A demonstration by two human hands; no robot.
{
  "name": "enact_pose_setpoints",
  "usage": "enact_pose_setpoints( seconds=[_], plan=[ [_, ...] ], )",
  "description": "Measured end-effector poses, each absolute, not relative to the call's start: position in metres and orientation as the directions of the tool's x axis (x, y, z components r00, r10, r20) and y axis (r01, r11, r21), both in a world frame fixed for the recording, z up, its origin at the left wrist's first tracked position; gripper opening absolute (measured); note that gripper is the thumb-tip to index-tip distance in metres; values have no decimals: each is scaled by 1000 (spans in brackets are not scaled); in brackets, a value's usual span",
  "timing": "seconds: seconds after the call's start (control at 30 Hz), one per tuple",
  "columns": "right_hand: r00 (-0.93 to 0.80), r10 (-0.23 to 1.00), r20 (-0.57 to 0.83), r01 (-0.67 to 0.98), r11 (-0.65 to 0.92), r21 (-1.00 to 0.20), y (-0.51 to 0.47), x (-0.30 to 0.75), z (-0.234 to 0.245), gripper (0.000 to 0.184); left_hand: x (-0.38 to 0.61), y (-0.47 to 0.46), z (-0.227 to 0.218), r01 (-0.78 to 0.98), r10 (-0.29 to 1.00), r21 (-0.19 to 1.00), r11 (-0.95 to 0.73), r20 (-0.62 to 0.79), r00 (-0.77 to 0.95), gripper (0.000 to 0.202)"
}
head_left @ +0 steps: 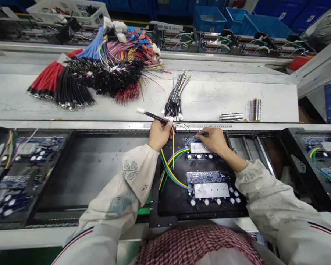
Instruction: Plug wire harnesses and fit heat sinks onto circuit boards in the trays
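Note:
My left hand (159,134) is closed round a thin black cable with a white connector (140,110) that sticks out to the upper left. My right hand (213,139) is pinched at the top edge of the upper blue circuit board (199,149), fingers pressed onto a small wire or plug I cannot make out. A second blue board with a metal plate (211,187) lies below it on the black tray (172,206). Yellow, green and blue wires (169,167) curve between the boards and my left hand.
A small bundle of black-sleeved wires (175,103) lies on the white shelf (223,97) just beyond my hands. A big heap of red, black and coloured cable harnesses (99,70) sits far left. Metal parts (231,116) lie right. More trays with boards stand left (16,169) and right (320,154).

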State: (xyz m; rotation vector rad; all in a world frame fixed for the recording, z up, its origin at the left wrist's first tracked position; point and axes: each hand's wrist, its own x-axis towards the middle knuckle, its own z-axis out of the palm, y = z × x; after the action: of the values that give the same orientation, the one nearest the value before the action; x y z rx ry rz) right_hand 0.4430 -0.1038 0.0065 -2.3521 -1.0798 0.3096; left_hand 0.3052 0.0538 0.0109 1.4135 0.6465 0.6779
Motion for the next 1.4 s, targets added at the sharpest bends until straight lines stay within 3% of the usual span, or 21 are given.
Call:
enact_pose_setpoints(
  seconds=[0.27, 0.33, 0.43, 0.53, 0.67, 1.23, 1.4],
  plan=[
    [638, 767, -68, 676, -600, -427, -110, 438, 26, 15, 306, 54, 10, -54, 763, 997, 56, -7, 646, 22],
    [532, 842, -85, 730, -508, -457, -111, 427, 37, 20, 307, 54, 10, -56, 766, 997, 60, -10, 642, 21],
    [310, 945, -102, 750, -309, -585, -104, 409, 45, 12, 307, 54, 10, -62, 762, 996, 70, -13, 647, 20],
    [404, 914, -19, 697, -321, -641, -90, 405, 38, 8, 306, 53, 10, -58, 747, 995, 82, -23, 664, 20],
    [470, 879, 83, 764, -358, -537, -79, 412, 21, 7, 306, 52, 9, -14, 737, 999, 50, -27, 676, 20],
    [485, 874, 38, 769, -405, -495, -76, 412, 11, 12, 305, 51, 10, 20, 727, 999, -37, 13, 687, 18],
    [469, 882, -44, 786, -440, -434, -77, 412, 19, 17, 305, 53, 7, 47, 734, 996, -78, 26, 679, 17]
  ],
)
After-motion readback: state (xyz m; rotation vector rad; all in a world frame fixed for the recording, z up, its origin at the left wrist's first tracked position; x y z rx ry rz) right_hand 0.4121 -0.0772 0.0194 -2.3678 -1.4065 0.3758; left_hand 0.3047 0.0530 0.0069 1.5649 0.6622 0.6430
